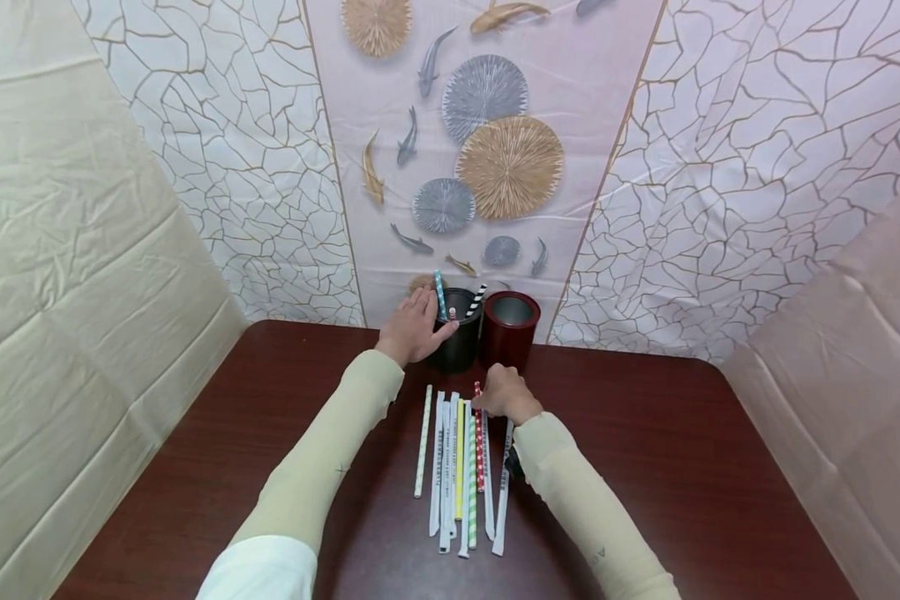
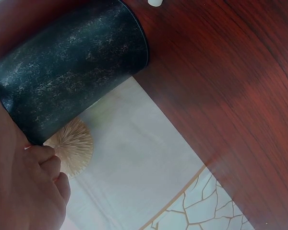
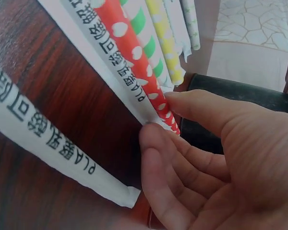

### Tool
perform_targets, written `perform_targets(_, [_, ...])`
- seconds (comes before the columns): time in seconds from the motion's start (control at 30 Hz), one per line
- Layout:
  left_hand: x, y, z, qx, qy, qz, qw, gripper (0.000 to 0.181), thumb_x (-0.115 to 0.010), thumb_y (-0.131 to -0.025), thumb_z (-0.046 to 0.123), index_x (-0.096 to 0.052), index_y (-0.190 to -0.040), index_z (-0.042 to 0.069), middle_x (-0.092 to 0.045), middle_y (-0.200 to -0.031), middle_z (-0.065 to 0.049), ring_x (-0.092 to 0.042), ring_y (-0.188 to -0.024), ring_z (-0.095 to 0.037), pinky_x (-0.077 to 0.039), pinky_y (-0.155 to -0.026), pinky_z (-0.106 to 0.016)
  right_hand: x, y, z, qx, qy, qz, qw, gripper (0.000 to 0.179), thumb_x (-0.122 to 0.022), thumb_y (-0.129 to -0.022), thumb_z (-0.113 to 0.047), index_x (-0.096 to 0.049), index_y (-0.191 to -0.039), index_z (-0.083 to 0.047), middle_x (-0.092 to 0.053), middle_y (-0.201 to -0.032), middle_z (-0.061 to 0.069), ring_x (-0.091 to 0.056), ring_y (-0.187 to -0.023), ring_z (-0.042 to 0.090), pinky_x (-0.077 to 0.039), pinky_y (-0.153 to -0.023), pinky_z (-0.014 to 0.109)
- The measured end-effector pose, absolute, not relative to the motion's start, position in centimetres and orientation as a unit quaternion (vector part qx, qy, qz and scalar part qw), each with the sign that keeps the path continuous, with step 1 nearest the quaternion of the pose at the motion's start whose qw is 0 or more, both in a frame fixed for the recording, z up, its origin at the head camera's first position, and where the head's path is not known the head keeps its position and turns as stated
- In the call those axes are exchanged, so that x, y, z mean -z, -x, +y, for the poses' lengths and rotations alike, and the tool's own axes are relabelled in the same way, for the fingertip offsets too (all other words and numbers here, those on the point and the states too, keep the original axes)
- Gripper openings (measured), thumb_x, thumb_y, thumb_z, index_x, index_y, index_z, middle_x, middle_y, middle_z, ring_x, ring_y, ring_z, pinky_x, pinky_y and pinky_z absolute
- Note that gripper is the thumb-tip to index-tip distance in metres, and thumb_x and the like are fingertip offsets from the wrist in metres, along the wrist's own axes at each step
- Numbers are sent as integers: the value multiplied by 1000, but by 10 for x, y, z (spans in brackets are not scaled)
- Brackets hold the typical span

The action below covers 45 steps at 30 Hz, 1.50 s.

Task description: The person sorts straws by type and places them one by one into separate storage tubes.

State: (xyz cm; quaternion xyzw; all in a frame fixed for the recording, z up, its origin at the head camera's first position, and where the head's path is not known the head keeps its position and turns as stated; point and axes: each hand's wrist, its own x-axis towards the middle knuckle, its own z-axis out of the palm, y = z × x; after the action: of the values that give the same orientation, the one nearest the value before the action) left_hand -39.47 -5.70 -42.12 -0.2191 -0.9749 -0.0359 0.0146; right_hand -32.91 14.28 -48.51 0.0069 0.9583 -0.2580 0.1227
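Observation:
At the back of the table my left hand (image 1: 412, 327) holds the black cup (image 1: 456, 354) by its rim, thumb across the front; the left wrist view shows curled fingers at the edge of the cup (image 2: 77, 62). Inside it stand a blue dotted straw (image 1: 440, 293), a black-and-white striped straw (image 1: 477, 298) and a pinkish straw (image 1: 452, 314). My right hand (image 1: 504, 392) pinches the far end of a red straw with white hearts (image 3: 129, 48) between thumb and fingers. That straw lies among the others on the table.
A dark red cup (image 1: 508, 342) stands right of the black one. Beside the red straw lie a yellow straw (image 1: 460, 467), a green striped straw (image 1: 472, 492), a pale dotted straw (image 1: 423, 442) and several paper-wrapped straws (image 1: 437, 475). Patterned cloth (image 1: 450, 250) hangs behind the table.

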Motion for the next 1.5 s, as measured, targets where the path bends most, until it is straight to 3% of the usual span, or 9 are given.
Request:
perform_targets(0.3, [420, 394, -58, 42, 221, -974, 16, 86, -23, -111, 63, -12, -169, -1, -13, -178, -20, -12, -167, -32, -16, -136, -43, 483, 325, 139, 260, -14, 959, 111, 26, -83, -91, -25, -68, -90, -4, -68, -75, 11, -66, -61, 22, -53, -53, 29])
perform_targets(0.63, [421, 391, -57, 40, 220, -975, 18, 87, -24, -111, 63, -11, -169, -1, -13, -178, -20, -12, -167, -31, -16, -136, -42, 480, 323, 135, 255, -23, 960, 110, 27, -81, -92, -25, -68, -79, -6, -68, -66, 10, -67, -57, 22, -50, -48, 29])
perform_targets(0.97, [421, 391, -57, 42, 223, -974, 17, 86, -25, -112, 62, -12, -169, -1, -14, -178, -20, -12, -167, -31, -16, -136, -41, 475, 320, 138, 277, -35, 953, 118, 24, -80, -93, -24, -69, -90, -3, -70, -70, 10, -69, -60, 20, -54, -53, 29])
perform_targets(1.23, [421, 392, -57, 32, 222, -974, 15, 86, -23, -111, 63, -12, -169, -1, -13, -178, -19, -12, -167, -31, -15, -136, -41, 464, 317, 146, 280, -26, 953, 110, 22, -77, -94, -22, -69, -85, -4, -71, -71, 11, -70, -62, 23, -53, -53, 30])
perform_targets(1.5, [420, 392, -57, 39, 221, -974, 15, 86, -23, -111, 63, -12, -169, 0, -13, -178, -20, -12, -167, -31, -16, -136, -41, 447, 317, 153, 276, -24, 955, 106, 23, -78, -93, -23, -66, -89, -4, -70, -71, 11, -75, -69, 28, -53, -52, 29])
